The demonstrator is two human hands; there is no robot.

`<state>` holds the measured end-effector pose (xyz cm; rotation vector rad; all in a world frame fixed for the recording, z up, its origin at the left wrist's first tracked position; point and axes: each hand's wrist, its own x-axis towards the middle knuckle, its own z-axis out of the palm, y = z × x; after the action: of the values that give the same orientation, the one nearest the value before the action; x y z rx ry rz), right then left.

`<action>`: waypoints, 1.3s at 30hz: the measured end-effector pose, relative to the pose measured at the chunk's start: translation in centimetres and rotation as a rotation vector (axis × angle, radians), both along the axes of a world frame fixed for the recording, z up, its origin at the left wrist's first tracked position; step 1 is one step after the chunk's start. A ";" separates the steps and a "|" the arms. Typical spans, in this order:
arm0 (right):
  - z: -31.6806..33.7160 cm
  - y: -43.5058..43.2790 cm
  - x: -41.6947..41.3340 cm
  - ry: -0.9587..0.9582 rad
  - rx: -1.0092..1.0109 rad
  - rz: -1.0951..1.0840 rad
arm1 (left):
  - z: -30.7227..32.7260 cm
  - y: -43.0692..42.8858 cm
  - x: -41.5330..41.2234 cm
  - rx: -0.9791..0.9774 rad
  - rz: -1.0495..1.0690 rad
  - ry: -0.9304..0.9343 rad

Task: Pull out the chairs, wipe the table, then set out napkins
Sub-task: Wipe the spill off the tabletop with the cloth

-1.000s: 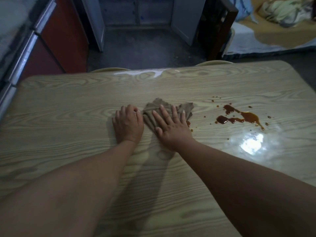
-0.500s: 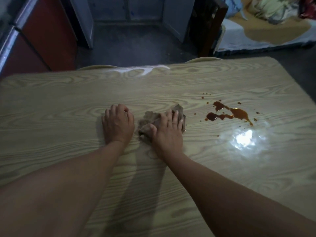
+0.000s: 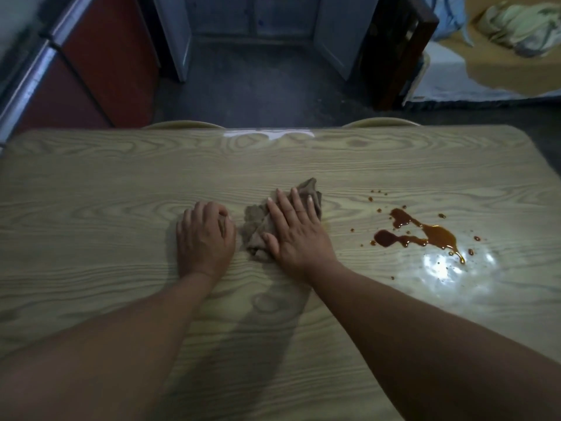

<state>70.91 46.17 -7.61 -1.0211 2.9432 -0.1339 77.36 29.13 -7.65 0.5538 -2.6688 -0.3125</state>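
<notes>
**Cloth pressed flat beside a spill**

The fingers [image 3: 296, 205] of the right hand [image 3: 299, 238] were spread wide and laid flat on a crumpled brown cloth [image 3: 258, 229], which was pinned to the table [image 3: 121, 183] rather than gripped. The left hand [image 3: 205, 238] was rested palm down just beside the cloth, its fingers loosely curled and holding nothing. A reddish-brown spill [image 3: 425, 235], ringed by small droplets, was seen to the right of the cloth, apart from it, next to a bright glare on the surface. Two chair backs [image 3: 381, 122] were visible at the table's far edge.
</notes>
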 end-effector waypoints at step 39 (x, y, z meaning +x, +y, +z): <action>0.9 11.2 -2.4 -0.002 0.148 0.103 | -0.2 12.6 -4.0 0.324 -0.057 0.178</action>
<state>68.52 57.35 -6.71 -1.1458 2.8397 0.0840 73.35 41.69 -7.81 0.5172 -2.4777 -0.7820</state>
